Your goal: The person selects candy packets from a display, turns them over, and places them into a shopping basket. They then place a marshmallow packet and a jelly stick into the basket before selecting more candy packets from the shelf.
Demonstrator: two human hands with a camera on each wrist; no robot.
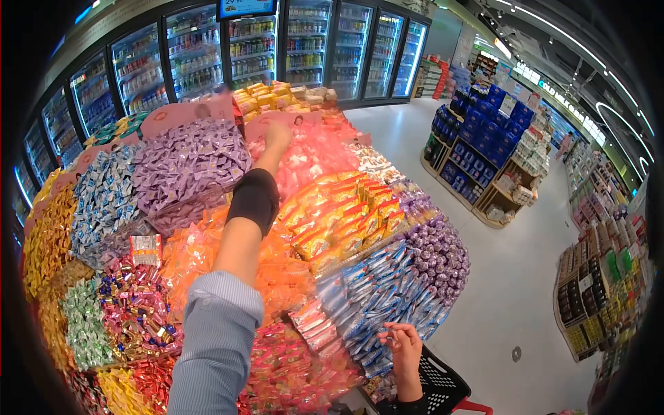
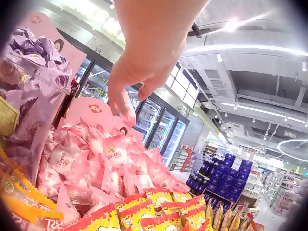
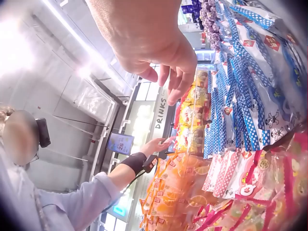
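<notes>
My left hand (image 1: 278,136) reaches to the back of the display, above a heap of pink-wrapped candies (image 1: 315,151). In the left wrist view the left hand (image 2: 139,72) points its fingers down over that heap, and a pale pink wrapped candy (image 2: 128,108) shows between thumb and fingers. The right hand (image 1: 402,346) hovers by the blue-and-white candy packets (image 1: 387,290), fingers loosely bent and holding nothing. Seen from the right wrist, this hand (image 3: 163,62) hangs in front of those packets (image 3: 245,91).
Purple-wrapped candies (image 1: 194,155) lie left of the pink heap, yellow-red packets (image 1: 346,218) in front of it. Orange packets (image 1: 283,280) spread under the left forearm. A black basket (image 1: 439,380) stands beside the right hand. Drink fridges (image 1: 252,48) line the back wall.
</notes>
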